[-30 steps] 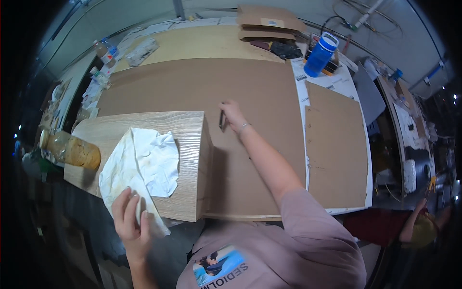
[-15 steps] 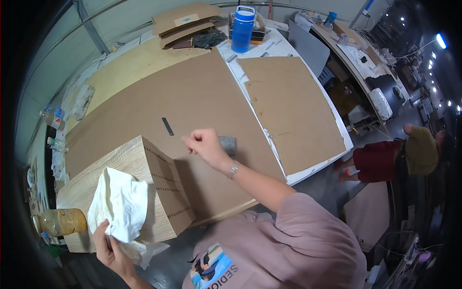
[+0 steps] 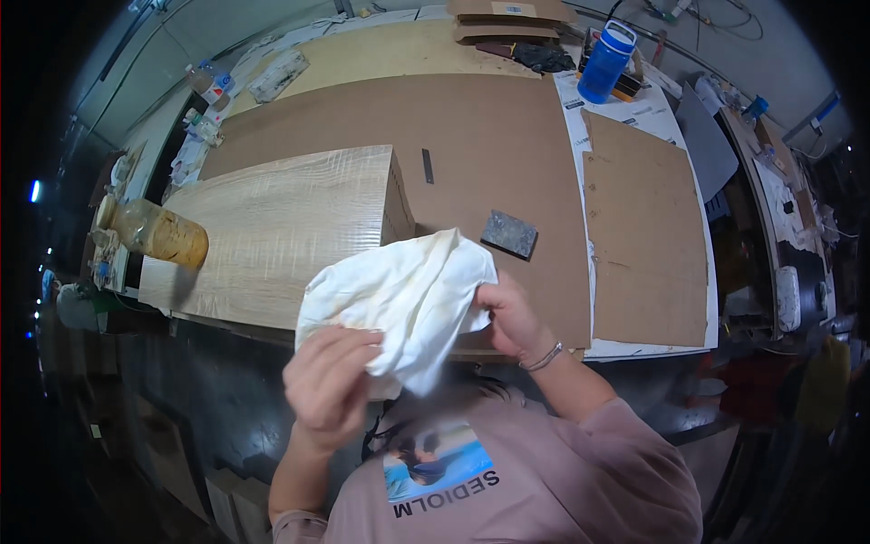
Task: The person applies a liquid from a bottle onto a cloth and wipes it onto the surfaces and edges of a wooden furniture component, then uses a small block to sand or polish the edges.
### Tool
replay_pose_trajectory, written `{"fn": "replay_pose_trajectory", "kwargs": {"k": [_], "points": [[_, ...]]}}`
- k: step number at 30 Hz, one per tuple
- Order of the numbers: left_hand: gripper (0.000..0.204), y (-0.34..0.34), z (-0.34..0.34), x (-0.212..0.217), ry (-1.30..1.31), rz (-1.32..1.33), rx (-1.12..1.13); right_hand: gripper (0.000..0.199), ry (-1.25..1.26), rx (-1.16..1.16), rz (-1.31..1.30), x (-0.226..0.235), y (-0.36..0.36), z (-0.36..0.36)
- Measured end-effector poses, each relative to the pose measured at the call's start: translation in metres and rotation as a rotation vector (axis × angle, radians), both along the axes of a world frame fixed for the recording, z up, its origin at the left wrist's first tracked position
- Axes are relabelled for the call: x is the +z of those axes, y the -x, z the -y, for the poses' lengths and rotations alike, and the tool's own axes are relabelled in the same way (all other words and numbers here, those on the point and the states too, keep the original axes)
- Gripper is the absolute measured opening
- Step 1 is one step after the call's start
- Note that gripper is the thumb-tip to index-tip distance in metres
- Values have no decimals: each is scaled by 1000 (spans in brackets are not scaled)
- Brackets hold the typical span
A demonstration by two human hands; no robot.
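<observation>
A white cloth (image 3: 399, 290) with faint yellowish stains hangs spread between my hands, in front of the near right corner of a wood-grain box (image 3: 272, 240). My right hand (image 3: 514, 315) pinches its right edge. Fingers of my left hand (image 3: 331, 381) are closed over the lower left part of it, slightly blurred. Beyond my right hand lies a grey rectangular block (image 3: 509, 235) on the brown board. A thin black strip (image 3: 428, 166) rests farther back. On the left end of the box is a glass jar (image 3: 163, 234) with amber-brown contents.
The brown board (image 3: 489, 118) covers much of the table. A cardboard sheet (image 3: 645, 240) lies at the right, with a blue water bottle (image 3: 607, 63) behind it. Folded cardboard (image 3: 507, 20) and a dark glove (image 3: 542, 57) are at the back. Plastic bottles (image 3: 210, 86) stand far left.
My right hand, empty near the grey block before, has come back and gripped the cloth. My left hand has lifted the cloth off the box and rightward. The view has turned left.
</observation>
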State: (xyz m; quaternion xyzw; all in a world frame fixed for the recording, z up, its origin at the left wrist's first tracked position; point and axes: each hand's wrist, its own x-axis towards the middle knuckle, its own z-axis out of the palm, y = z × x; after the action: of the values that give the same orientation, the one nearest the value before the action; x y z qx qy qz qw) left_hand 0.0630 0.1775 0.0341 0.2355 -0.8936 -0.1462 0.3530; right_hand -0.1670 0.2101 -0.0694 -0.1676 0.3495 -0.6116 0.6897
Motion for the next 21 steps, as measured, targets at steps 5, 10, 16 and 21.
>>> {"fn": "replay_pose_trajectory", "kwargs": {"k": [5, 10, 16, 21], "points": [[16, -67, -26, -11, -449, -519, 356, 28, 183, -120, -223, -25, 36, -34], [14, -105, -49, -26, -656, -661, 340, 32, 290, -212, -1851, -7, -12, -61], [9, -116, -86, -31, -574, -333, 229, 46, 413, -284, -1579, 34, -102, -101], [19, -126, -108, -57, -573, -275, 124, 13, 373, -119, -1541, 1, -147, -127]]}}
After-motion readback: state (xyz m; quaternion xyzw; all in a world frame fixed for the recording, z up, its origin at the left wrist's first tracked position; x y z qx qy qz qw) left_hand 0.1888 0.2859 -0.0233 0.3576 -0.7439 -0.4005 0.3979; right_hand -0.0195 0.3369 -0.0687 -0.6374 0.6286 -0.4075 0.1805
